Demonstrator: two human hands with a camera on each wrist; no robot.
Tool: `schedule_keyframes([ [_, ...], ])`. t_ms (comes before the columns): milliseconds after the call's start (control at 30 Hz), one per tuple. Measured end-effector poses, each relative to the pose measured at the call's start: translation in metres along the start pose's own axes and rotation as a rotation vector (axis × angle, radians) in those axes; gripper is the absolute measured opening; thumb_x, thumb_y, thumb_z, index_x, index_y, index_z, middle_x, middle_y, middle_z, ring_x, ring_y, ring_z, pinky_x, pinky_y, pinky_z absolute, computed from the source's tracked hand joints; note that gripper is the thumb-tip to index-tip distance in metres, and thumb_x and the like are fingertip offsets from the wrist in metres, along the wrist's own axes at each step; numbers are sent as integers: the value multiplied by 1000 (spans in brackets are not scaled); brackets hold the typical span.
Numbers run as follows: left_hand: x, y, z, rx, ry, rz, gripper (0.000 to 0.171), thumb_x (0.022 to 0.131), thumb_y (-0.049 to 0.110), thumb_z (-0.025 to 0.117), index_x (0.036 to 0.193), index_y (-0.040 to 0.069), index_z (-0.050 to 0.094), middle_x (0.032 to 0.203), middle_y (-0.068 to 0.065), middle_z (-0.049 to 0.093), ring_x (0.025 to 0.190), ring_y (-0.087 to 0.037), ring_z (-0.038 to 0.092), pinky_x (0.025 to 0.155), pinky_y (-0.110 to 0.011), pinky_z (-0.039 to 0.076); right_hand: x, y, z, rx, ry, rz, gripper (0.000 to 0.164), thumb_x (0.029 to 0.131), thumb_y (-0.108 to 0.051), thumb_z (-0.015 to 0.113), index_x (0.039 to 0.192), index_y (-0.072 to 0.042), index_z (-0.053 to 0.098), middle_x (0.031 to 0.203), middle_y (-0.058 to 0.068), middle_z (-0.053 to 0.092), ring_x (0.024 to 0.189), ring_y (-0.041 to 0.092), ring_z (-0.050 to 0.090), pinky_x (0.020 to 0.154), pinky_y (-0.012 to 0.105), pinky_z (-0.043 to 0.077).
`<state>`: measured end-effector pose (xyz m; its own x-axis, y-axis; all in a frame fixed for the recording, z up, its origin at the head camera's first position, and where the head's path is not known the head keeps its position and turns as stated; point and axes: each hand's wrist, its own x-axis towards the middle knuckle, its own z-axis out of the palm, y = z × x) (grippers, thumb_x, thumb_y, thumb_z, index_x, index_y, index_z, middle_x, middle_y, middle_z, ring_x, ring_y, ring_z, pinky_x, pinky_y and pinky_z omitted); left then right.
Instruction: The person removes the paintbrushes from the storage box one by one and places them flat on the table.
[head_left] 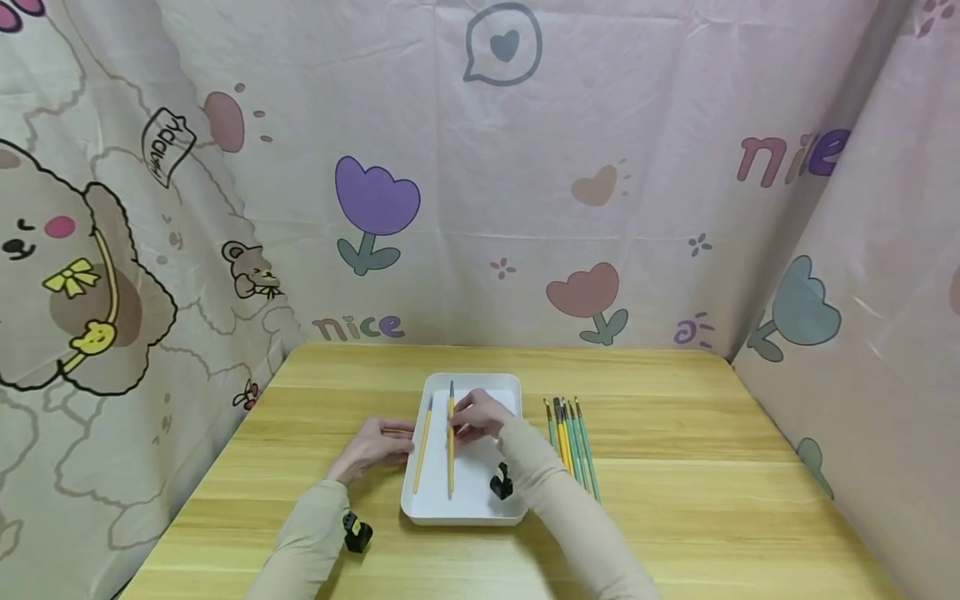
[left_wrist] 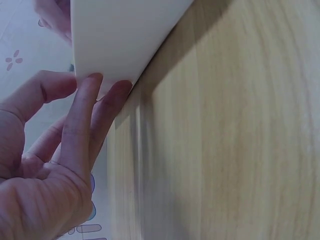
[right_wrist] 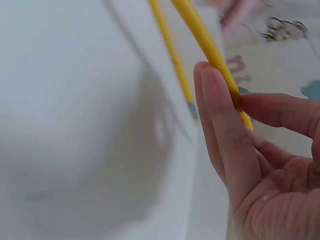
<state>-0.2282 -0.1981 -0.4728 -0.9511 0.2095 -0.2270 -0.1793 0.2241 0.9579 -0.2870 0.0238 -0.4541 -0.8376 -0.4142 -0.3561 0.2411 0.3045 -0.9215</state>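
A white tray [head_left: 472, 500] lies on the wooden table. Beside its left wall, my left hand [head_left: 375, 446] touches the outside with its fingertips; in the left wrist view, fairly straight fingers [left_wrist: 77, 125] rest against that wall, the thumb close to the rim. Over the tray, my right hand [head_left: 480, 414] pinches a yellow-handled paintbrush [head_left: 451, 467] between thumb and fingers, its dark tip pointing away from me. The right wrist view shows this yellow handle [right_wrist: 200, 32] in the fingertips. Another yellow paintbrush [head_left: 423, 450] lies inside the tray along its left side.
Several paintbrushes with green and yellow handles [head_left: 573, 442] lie together on the table to the right of the tray. A patterned curtain [head_left: 480, 208] stands behind the table [head_left: 712, 483] and along both sides. Small black devices [head_left: 357, 533] are worn at the wrists.
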Motion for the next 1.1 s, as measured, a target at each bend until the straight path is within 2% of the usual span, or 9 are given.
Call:
schedule_keyframes([
  [233,0,-1,0,9,7,4,49,86,-7,66,132,-20,52,120,-34,67,91,-21,73,82,-33,66,-18,3,-32,65,-21,-16,26,93,7,59,118,16,60,78,12,71,64,16,68,70,31,67],
  [300,0,-2,0,4,8,6,50,86,-7,66,132,-19,52,120,-34,67,92,-21,73,82,-33,66,-22,7,-40,72,-20,-26,28,94,6,58,120,17,59,83,16,73,67,17,69,73,33,67],
  [367,0,-2,-1,3,6,9,50,85,-7,67,132,-20,52,121,-34,67,93,-22,73,83,-34,66,-26,10,-49,80,-26,-34,30,95,5,58,123,17,58,93,27,73,70,18,70,76,35,67],
  [500,-1,-2,-1,6,-5,18,51,86,-7,66,132,-21,50,122,-36,65,95,-25,74,84,-36,66,-35,16,-66,96,-45,-63,35,97,1,56,129,17,53,102,31,71,73,17,70,80,36,67],
  [600,-1,-1,-1,-5,-1,14,50,85,-8,67,132,-20,52,121,-35,66,95,-25,74,83,-35,66,-43,21,-80,109,-53,-83,38,98,-1,56,131,17,50,99,24,72,74,16,70,80,34,67],
  [733,-1,0,-1,-11,-9,17,50,86,-8,66,132,-21,51,121,-35,66,95,-25,74,84,-35,66,-53,30,-99,128,-47,-106,40,99,-4,57,132,16,48,101,22,71,75,16,69,78,32,67],
  [900,-2,-2,-1,-2,-21,29,50,86,-8,66,132,-21,51,122,-35,65,98,-26,73,86,-36,65,-67,43,-121,137,-4,-120,44,98,-4,56,135,16,41,96,10,67,76,15,67,79,31,66],
  [1100,0,-3,-1,-1,-10,27,50,86,-8,66,132,-20,52,121,-35,66,97,-25,73,85,-36,66,-84,57,-143,138,26,-122,45,99,-4,55,136,17,38,96,5,64,77,13,65,75,28,66],
])
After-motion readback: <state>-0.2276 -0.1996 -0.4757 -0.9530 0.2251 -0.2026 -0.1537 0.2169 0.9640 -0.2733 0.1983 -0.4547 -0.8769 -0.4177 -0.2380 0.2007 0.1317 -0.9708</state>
